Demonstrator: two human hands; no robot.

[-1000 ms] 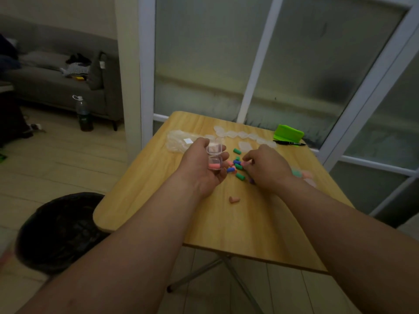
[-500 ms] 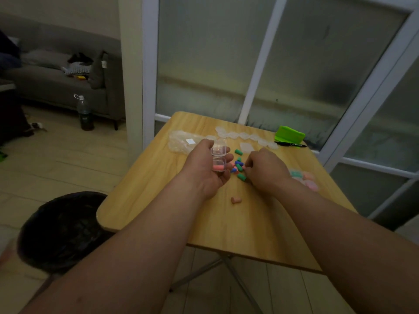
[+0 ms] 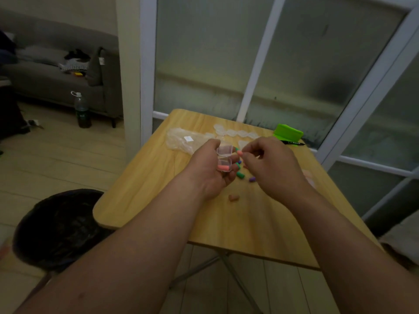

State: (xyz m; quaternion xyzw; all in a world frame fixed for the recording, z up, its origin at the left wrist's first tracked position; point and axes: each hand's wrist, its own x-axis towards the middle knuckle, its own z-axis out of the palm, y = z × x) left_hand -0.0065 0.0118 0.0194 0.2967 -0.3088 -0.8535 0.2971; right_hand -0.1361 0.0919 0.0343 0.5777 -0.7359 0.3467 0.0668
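1. Fingertips (image 3: 251,148) of the right hand (image 3: 269,165) are curled into a tight pinch on a small orange foam earplug (image 3: 239,152). Only its rounded tip shows, poking out toward 9 o'clock.
2. The left hand (image 3: 207,174) wraps its fingers round a small clear plastic case (image 3: 224,164). The hinged lid is swung up at 12 o'clock, and one orange plug lies inside.
3. The case mouth sits just beside the pinched plug, at about 8 o'clock from it, held above the wooden table (image 3: 158,189).
4. The next move probably needs a short carry toward 8 o'clock, tip first, with the plug's long axis turned to match the one inside.
5. The right hand is nearer.
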